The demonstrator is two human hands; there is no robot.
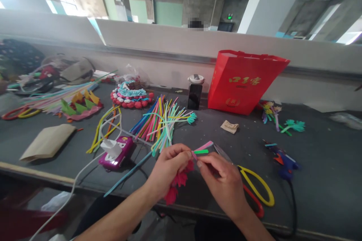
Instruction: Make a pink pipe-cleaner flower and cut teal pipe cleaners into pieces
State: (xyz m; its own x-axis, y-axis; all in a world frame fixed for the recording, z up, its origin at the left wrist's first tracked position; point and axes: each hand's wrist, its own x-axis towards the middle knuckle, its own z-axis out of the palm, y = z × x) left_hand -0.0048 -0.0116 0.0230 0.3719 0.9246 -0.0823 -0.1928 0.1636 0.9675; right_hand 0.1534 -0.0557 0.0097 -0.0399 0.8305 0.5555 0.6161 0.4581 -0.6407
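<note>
My left hand (169, 167) is closed around a bunch of pinkish-red pipe cleaner flowers (181, 179), whose heads hang below the fingers. Out of its grip, to the right, stick pink stems and a bright green stem (201, 151). My right hand (223, 180) pinches a pink strand at these stems, close to the left fingertips. Scissors (267, 190) with yellow and red handles lie beside and partly behind the right hand. Just beyond the hands is a pile of loose pipe cleaners (158, 120) in many colours, with a teal flower (192, 118) on top.
A purple power socket (120, 154) with a white plug and cable stands left. A blue glue gun (287, 163) lies right, its black cord over the front edge. Behind are a red paper bag (243, 83), a phone (194, 96) against a cup, and finished flowers (294, 125).
</note>
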